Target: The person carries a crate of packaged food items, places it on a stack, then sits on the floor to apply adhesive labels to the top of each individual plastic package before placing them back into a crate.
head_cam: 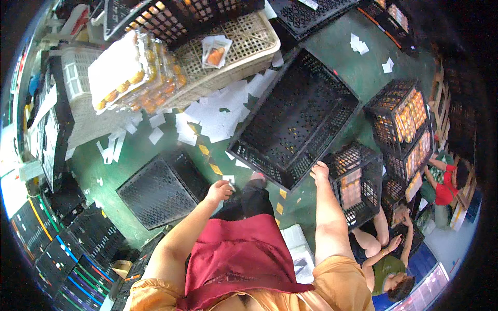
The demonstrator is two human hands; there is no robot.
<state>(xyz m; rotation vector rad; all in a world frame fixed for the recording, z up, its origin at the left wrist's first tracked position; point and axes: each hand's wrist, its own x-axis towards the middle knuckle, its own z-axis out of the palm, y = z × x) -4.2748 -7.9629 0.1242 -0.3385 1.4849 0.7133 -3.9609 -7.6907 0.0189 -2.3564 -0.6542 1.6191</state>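
Observation:
My left hand (221, 190) is in front of my body with its fingers curled. A small white paper (228, 179) shows at its fingertips; I cannot tell whether it is held or lies on the floor behind. Beside the near right edge of a large black plastic crate (288, 116) is my right hand (320, 172), fingers bent. Whether it touches the rim is unclear. This crate stands upright with its slotted inside showing. Just right of that hand, another black crate (356, 182) contains clear packs of orange produce (351, 188).
Clear packs of orange fruit (136, 77) are piled beside an overturned beige crate (229, 35). White papers (218, 112) litter the green floor. A black crate (159, 190) sits at left, filled stacked crates (404, 116) at right. Two people (389, 268) sit at the right.

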